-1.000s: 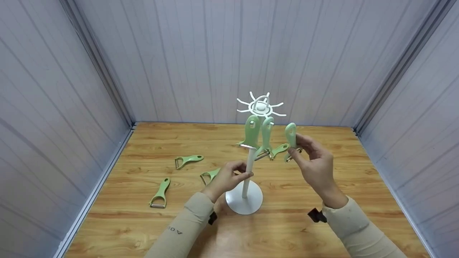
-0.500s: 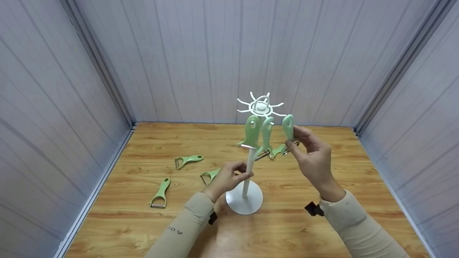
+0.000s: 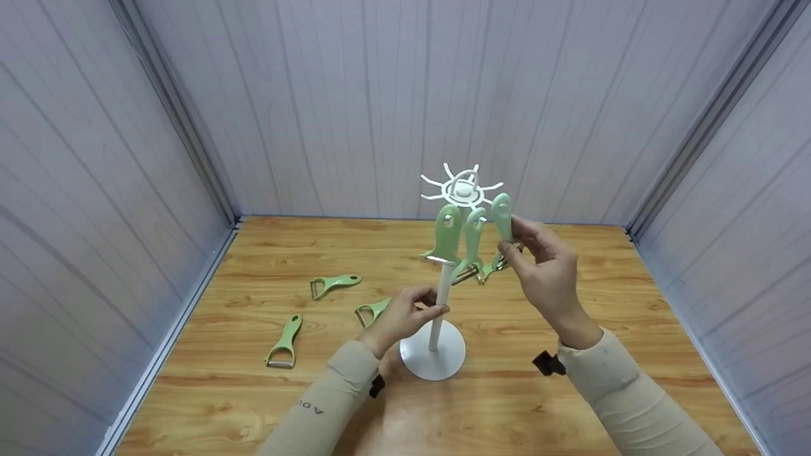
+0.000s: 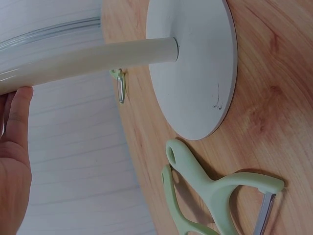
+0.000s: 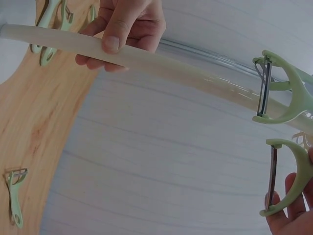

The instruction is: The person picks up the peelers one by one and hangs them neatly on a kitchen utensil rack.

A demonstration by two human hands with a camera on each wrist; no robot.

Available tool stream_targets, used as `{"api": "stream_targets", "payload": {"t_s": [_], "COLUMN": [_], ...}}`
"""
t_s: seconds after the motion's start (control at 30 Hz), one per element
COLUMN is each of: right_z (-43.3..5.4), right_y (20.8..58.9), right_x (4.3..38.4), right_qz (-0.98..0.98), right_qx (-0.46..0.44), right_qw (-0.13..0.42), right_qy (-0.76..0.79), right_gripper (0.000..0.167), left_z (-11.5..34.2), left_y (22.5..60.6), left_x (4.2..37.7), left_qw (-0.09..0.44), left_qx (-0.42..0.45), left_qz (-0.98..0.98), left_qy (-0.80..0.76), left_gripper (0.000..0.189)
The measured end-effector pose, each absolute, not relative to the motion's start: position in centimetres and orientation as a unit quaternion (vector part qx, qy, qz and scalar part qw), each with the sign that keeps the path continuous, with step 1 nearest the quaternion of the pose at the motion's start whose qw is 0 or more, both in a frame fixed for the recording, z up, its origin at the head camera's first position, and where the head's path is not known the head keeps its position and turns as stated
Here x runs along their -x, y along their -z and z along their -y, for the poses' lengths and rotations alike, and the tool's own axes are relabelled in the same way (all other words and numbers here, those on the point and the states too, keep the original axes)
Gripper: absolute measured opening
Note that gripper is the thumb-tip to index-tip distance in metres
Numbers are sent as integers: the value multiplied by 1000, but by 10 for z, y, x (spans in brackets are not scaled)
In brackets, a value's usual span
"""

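Observation:
A white stand [image 3: 442, 292] rises from a round base, with a ring of curved hooks [image 3: 464, 191] at its top. My left hand [image 3: 405, 315] grips its pole partway up; the left wrist view shows that hand [image 4: 14, 161] at the left edge. Two green peelers hang from front hooks, one broadside [image 3: 447, 237] and one turned sideways [image 3: 473, 235]. My right hand [image 3: 549, 272] pinches another green peeler [image 3: 502, 215] by its handle, hole end up, beside a right-hand hook. Whether that hook passes through the hole I cannot tell. Its blade [image 5: 272, 178] points down.
More green peelers lie on the wooden table: one at the left [image 3: 284, 342], one farther back [image 3: 336, 285], one partly behind my left hand [image 3: 370, 310], and one behind the hanging peelers [image 3: 489, 269]. Pale panel walls [image 3: 355, 107] enclose the table's back and sides.
My right hand has moved the peeler up and to the left, bringing its handle hole to the hook ring. My left hand stays on the pole.

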State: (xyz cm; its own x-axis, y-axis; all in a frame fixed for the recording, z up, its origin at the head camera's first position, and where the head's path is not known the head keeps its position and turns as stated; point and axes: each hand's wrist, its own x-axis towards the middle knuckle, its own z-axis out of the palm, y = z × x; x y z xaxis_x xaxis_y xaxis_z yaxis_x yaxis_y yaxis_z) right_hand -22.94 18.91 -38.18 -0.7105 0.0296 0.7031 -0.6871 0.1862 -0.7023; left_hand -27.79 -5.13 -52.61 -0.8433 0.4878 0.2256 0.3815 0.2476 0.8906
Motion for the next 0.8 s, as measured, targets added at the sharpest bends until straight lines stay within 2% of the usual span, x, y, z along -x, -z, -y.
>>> {"api": "stream_targets", "payload": {"t_s": [0.53, 0.8], "right_z": [-179, -170], "right_y": [386, 385], "right_x": [232, 228], "right_qz": [713, 716], "right_qx": [-241, -245], "right_qw": [293, 289], "right_qy": [-590, -586], "right_gripper": [36, 35], "left_z": [48, 49], "left_y": [524, 524], "left_x": [277, 277], "left_qw": [57, 46], "left_qx": [-265, -279], "left_qz": [-793, -787], "left_qy": [-546, -549], "left_gripper": [25, 18]}}
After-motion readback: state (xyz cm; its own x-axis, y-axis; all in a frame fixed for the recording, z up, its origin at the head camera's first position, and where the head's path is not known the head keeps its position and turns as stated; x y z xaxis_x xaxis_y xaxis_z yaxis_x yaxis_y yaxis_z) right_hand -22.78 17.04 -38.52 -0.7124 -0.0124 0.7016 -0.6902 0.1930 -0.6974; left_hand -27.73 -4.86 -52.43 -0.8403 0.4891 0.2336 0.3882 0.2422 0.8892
